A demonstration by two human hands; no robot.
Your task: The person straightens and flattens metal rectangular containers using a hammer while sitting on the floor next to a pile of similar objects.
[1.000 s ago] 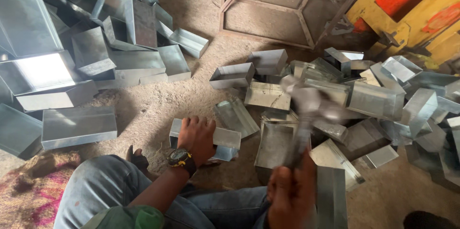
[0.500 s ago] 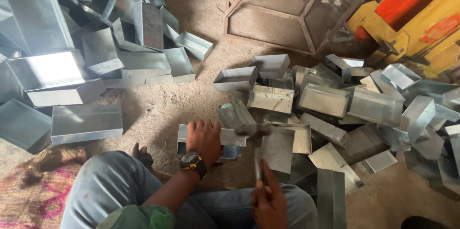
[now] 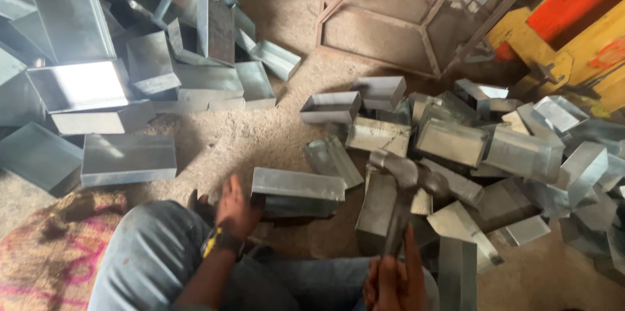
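Sheet-metal boxes lie in two heaps on the sandy floor (image 3: pixel 260 135): the larger closed ones (image 3: pixel 127 158) at the left look finished, while the smaller open trays (image 3: pixel 449 141) at the right seem not yet worked, so I judge plenty remains. Between the heaps, just ahead of the person's knees, sits the grey metal tray (image 3: pixel 298 188) being worked on. A left hand (image 3: pixel 236 207), with a watch on its wrist, presses on the tray's near left end, fingers curled against it. Beside it the right hand (image 3: pixel 396 280) is wrapped tight around the handle of a hammer (image 3: pixel 405 184), whose blurred head hangs over the pieces just right of the tray. Its fingers are partly cut off by the lower edge, and the tray's seam cannot be made out.
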